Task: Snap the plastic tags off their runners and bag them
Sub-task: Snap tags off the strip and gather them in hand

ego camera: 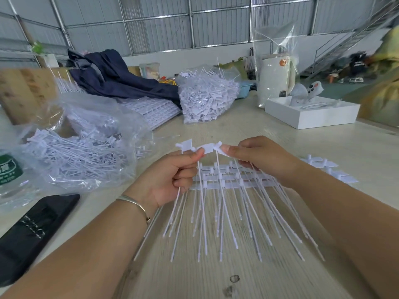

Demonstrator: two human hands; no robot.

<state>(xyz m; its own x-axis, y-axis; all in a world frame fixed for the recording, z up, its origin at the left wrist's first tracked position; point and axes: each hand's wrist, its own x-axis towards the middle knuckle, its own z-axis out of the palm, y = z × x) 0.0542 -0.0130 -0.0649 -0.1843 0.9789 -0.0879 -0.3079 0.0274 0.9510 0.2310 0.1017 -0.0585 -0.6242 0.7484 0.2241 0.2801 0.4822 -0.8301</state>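
A pale wood-grain table (216,266) is standing in a hall with corrugated metal walls. Above it, the left hand (170,180) is curling its fingers round a bundle of loose white tags (187,145), its thumb pressing one flat tag head against the forefinger. The right hand (259,158) is pinching the next tag head just beside it, thumb on top, and the thin tails are hanging down from both hands over the table. Beneath the hands a flat sheet of tags on their runners (226,182) is lying on the table. To the left an open clear plastic bag (86,147) is holding a heap of separated tags. A silver bangle (133,203) is circling the left wrist, and a black phone (32,231) is lying near the left forearm.
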